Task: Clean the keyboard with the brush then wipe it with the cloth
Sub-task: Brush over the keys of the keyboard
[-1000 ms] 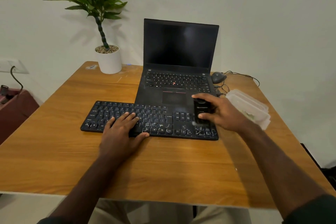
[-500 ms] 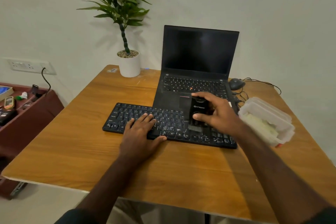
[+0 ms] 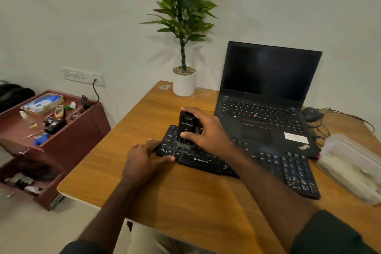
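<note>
Keyboard [image 3: 237, 159], frame centre: brush step. R hand [image 3: 208, 132] grips brush [image 3: 186, 128], bristles on left-end keys; L hand [image 3: 144, 159] flat, fingers straight, bracing corner. Next, prob.: sweep rightwards along rows; cloth not seen.

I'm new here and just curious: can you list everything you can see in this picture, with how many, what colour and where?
keyboard: one, black, on the table in front of the laptop
brush: one, black, upright on the keyboard's left end
laptop: one, black, open, screen dark, at the back right
mouse: one, dark, right of the laptop, with cables
plastic box: one, clear, lidded, at the table's right edge
potted plant: one, green in a white pot, back of the table
table: one, wooden
side cabinet: one, reddish brown, left of the table, small items on top
wall socket: one, white, cable plugged in
left hand: touches the keyboard's left edge
right hand: grips the brush
</note>
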### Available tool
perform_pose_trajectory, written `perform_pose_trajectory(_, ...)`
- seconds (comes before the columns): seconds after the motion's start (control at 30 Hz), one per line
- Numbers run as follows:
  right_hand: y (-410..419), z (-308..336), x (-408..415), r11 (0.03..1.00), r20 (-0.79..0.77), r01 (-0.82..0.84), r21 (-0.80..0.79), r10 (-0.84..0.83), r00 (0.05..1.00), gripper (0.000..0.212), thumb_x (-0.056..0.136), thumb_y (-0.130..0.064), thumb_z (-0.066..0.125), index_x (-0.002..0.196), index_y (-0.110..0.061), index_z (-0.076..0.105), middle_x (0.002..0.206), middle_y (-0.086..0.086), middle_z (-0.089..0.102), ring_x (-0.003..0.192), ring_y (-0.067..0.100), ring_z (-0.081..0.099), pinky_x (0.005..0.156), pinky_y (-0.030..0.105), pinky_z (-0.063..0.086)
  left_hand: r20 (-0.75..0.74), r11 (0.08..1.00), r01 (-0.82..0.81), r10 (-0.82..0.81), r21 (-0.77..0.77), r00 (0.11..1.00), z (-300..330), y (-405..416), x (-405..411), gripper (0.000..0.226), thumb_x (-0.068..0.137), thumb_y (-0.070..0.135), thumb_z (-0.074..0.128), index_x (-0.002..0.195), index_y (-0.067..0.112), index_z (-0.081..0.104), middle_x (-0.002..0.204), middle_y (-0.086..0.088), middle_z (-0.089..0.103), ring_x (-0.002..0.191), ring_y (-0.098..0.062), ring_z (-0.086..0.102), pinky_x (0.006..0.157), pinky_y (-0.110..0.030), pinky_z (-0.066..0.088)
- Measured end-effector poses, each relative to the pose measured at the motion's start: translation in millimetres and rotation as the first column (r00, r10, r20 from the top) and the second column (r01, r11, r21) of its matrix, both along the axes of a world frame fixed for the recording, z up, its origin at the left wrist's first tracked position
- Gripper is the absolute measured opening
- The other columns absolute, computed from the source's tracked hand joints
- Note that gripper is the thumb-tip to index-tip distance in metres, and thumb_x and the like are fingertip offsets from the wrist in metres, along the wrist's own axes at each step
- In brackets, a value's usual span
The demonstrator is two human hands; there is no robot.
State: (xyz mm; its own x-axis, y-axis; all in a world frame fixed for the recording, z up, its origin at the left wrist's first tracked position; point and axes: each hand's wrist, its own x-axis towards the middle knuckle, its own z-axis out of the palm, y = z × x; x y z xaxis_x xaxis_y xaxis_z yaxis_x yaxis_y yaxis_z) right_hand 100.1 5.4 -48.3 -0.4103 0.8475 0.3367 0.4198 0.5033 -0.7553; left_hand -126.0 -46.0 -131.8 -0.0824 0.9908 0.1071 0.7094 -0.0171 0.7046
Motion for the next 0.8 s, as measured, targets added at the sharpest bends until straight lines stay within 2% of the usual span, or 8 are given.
perform_pose_trajectory(0.1, 10, 1, -31, 0.999, -0.011, -0.007, 0.035, 0.007, 1.0, 0.066, 0.084, -0.021, 0.081, 0.141, -0.034, 0.051, 0.123, -0.012, 0.061, 0.108, 0.008, 0.063, 0.087, 0.034, 0.06, -0.008, 1.0, -0.005, 0.005, 0.023, 1.0, 0, 1, 0, 0.092, 0.061, 0.09, 0.06, 0.137, 0.038, 0.056, 0.141, -0.001, 0.058, 0.131, -0.023, 0.049, 0.105, -0.051, 0.044)
perform_pose_trajectory(0.17, 16, 0, -48, 0.999, -0.002, -0.017, 0.051, 0.017, 1.0, 0.066, 0.084, -0.022, 0.08, 0.141, -0.035, 0.05, 0.124, -0.007, 0.064, 0.103, 0.009, 0.065, 0.084, 0.034, 0.06, -0.008, 0.999, -0.031, 0.031, 0.023, 0.999, 2, 1, 2, 0.092, 0.06, 0.084, 0.064, 0.137, 0.033, 0.057, 0.146, -0.007, 0.053, 0.129, -0.028, 0.049, 0.104, -0.051, 0.045)
perform_pose_trajectory(0.3, 25, -16, -71, 0.997, 0.047, -0.033, 0.073, 0.03, 0.998, 0.067, 0.085, -0.026, 0.079, 0.142, -0.036, 0.047, 0.122, 0.001, 0.067, 0.097, 0.017, 0.069, 0.08, 0.039, 0.061, -0.027, 0.999, -0.048, 0.048, 0.011, 0.998, 0, 3, 1, 0.093, 0.057, 0.088, 0.059, 0.131, 0.032, 0.062, 0.147, -0.004, 0.052, 0.13, -0.03, 0.048, 0.102, -0.053, 0.046)
perform_pose_trajectory(0.4, 29, -24, -66, 0.998, 0.037, 0.016, 0.061, -0.018, 0.999, 0.067, 0.084, -0.028, 0.079, 0.144, -0.034, 0.048, 0.12, 0.002, 0.068, 0.095, 0.016, 0.069, 0.081, 0.038, 0.061, 0.024, 0.996, -0.093, 0.093, -0.002, 0.995, -1, 5, 1, 0.101, 0.049, 0.09, 0.062, 0.131, 0.032, 0.062, 0.147, -0.002, 0.052, 0.134, -0.03, 0.047, 0.107, -0.054, 0.042)
perform_pose_trajectory(0.5, 31, -29, -55, 0.998, 0.022, 0.044, 0.043, -0.045, 0.999, 0.069, 0.082, -0.029, 0.081, 0.143, -0.032, 0.049, 0.119, -0.002, 0.068, 0.091, 0.007, 0.066, 0.079, 0.03, 0.06, 0.06, 0.995, -0.102, 0.101, 0.012, 0.993, -1, 8, 1, 0.101, 0.044, 0.089, 0.065, 0.128, 0.034, 0.064, 0.144, -0.002, 0.054, 0.132, -0.026, 0.051, 0.113, -0.053, 0.036)
perform_pose_trajectory(0.6, 27, -30, -51, 0.999, 0.034, 0.002, 0.046, -0.003, 0.999, 0.068, 0.083, -0.027, 0.082, 0.143, -0.03, 0.051, 0.116, -0.003, 0.067, 0.076, 0.0, 0.064, 0.068, 0.016, 0.055, 0.108, 0.995, -0.1, 0.1, -0.004, 0.989, -4, 11, -1, 0.103, 0.04, 0.092, 0.067, 0.126, 0.035, 0.065, 0.142, -0.002, 0.056, 0.132, -0.023, 0.052, 0.111, -0.051, 0.039)
perform_pose_trajectory(0.7, 24, -24, -44, 0.993, 0.083, -0.114, 0.032, 0.111, 0.99, 0.066, 0.085, -0.026, 0.08, 0.143, -0.032, 0.051, 0.128, -0.005, 0.065, 0.097, 0.005, 0.066, 0.08, 0.027, 0.059, 0.126, 0.997, -0.073, 0.073, -0.006, 0.989, -10, 13, -3, 0.101, 0.043, 0.094, 0.066, 0.127, 0.038, 0.065, 0.139, 0.0, 0.059, 0.135, -0.018, 0.048, 0.11, -0.051, 0.041)
perform_pose_trajectory(0.8, 34, -5, -31, 0.978, 0.295, -0.207, -0.011, 0.201, 0.934, 0.065, 0.085, -0.028, 0.077, 0.142, -0.039, 0.049, 0.138, -0.01, 0.059, 0.122, 0.013, 0.055, 0.098, 0.036, 0.053, 0.124, 0.998, -0.059, 0.06, -0.011, 0.991, -11, 13, -4, 0.101, 0.043, 0.095, 0.065, 0.129, 0.042, 0.061, 0.141, 0.0, 0.058, 0.139, -0.02, 0.044, 0.111, -0.052, 0.039)
